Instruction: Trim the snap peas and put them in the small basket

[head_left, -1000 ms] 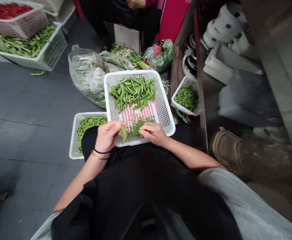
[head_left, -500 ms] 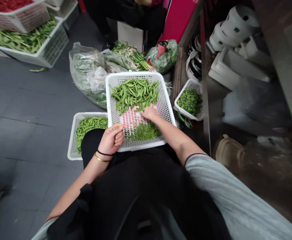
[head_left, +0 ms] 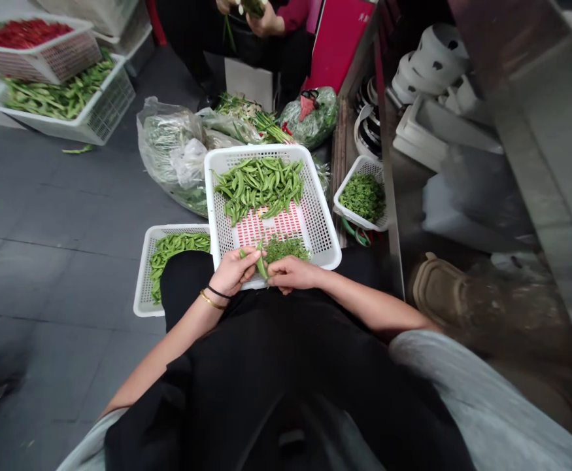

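Observation:
A white perforated basket [head_left: 332, 252] rests on my lap. Green pea pods [head_left: 261, 186] are heaped at its far side, and a pile of thin green trimmings [head_left: 288, 247] lies at its near side. Over the near rim my left hand [head_left: 234, 269] is closed on a pea pod [head_left: 261, 263]; a second bit of green shows between its fingers. My right hand [head_left: 293, 273] pinches the lower tip of the same pod, with the fingertips partly hidden.
Another white basket of pods [head_left: 141, 288] stands on the floor by my left knee. Bagged greens [head_left: 168, 140] lie beyond the lap basket. At right are a small basket of leaves [head_left: 363, 196] and a metal shelf edge [head_left: 393, 229]. A co-worker's hands [head_left: 266, 19] hold greens opposite.
My right hand has come back from the pod heap to the near rim and meets my left hand. A pod is now held between them. The co-worker's hands have come into view.

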Demonstrator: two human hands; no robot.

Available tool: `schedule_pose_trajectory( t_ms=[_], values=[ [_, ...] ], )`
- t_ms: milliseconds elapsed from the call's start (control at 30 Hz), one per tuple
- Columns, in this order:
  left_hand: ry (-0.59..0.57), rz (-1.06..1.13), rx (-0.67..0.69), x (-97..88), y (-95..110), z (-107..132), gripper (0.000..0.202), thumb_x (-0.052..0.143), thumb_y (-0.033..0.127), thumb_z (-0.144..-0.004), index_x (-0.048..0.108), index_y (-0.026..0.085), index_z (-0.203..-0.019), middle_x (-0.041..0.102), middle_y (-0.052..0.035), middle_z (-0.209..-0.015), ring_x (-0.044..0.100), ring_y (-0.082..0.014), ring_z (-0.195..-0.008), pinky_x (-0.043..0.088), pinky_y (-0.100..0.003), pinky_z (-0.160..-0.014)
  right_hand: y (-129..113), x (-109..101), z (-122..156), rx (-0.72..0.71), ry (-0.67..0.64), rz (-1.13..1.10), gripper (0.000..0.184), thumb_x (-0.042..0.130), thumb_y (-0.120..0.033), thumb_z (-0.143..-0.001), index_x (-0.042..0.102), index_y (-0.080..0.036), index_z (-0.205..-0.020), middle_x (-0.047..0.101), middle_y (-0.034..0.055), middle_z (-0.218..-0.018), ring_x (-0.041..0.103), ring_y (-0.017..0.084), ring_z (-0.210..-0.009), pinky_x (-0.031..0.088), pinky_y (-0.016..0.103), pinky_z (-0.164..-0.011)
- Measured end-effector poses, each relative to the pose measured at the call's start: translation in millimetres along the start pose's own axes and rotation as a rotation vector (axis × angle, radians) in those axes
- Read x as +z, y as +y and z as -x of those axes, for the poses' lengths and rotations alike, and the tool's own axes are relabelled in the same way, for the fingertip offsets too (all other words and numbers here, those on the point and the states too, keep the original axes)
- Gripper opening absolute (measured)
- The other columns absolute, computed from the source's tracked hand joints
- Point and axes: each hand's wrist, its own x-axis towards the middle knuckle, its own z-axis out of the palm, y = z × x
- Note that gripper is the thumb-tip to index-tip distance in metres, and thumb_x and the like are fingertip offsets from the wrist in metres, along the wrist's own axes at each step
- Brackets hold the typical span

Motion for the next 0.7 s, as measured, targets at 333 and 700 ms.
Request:
schedule_pose_trajectory(
  t_ms=[333,700],
  values=[
    [-0.181,-0.028,-0.043,4.2,18.4,34.6,0.026,0.072,0.032,-0.071,0.067,0.008,-0.079,0.060,-0.0027,-0.053,0.026,0.0007,-0.033,0.017,-0.015,-0.035,-39.9,-20.3,4.1,-0.400,0.343,0.608,0.019,0.044,-0.022,-0.087,0.056,-0.016,-0.074,0.058,0.0003,-0.070,0.050,0.009,-0.064,0.036,0.021,-0.064],
    [0.121,0.287,0.066,8.1,5.3,20.1,0.026,0.075,0.025,-0.066,0.053,0.011,-0.065,0.042,0.0061,-0.044,0.025,-0.0008,-0.034,0.014,-0.013,-0.031,-34.5,-1.7,14.7,-0.260,0.698,0.954,0.017,0.045,-0.018,-0.078,0.054,-0.017,-0.065,0.059,0.0021,-0.066,0.049,0.011,-0.060,0.033,0.022,-0.058]
  ],
)
